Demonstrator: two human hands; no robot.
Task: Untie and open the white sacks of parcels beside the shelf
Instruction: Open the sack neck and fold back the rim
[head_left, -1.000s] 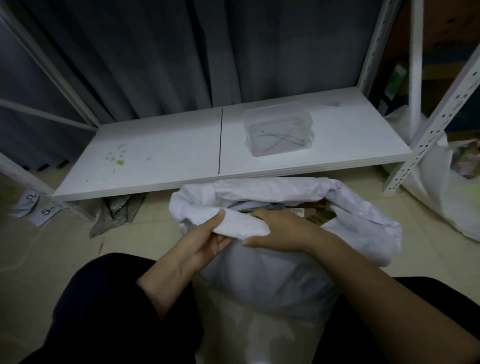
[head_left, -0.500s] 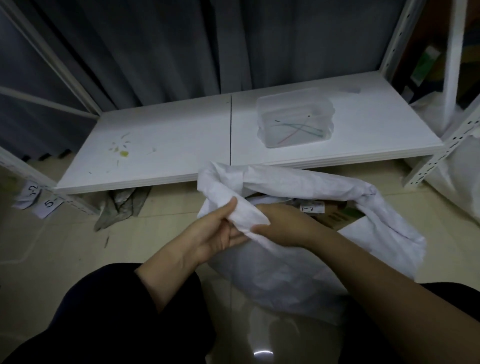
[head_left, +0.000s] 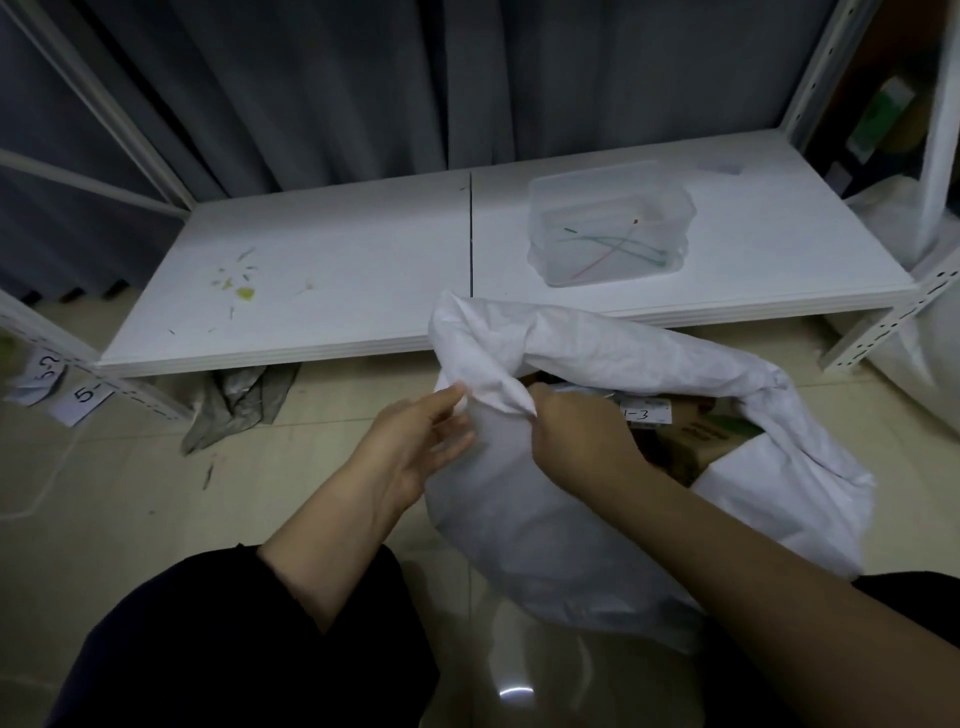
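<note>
Mid-opening I'd say: left hand and right hand both grip a pinched rim fold of the white sack right between them, so next probably needs pulling it wider apart.

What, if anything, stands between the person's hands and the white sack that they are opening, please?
Nothing visible does. The left hand and the right hand both pinch the rolled rim of the white sack at its near corner; cardboard parcels show inside its mouth.

sack before shelf | tub on shelf, right | parcels in sack
</note>
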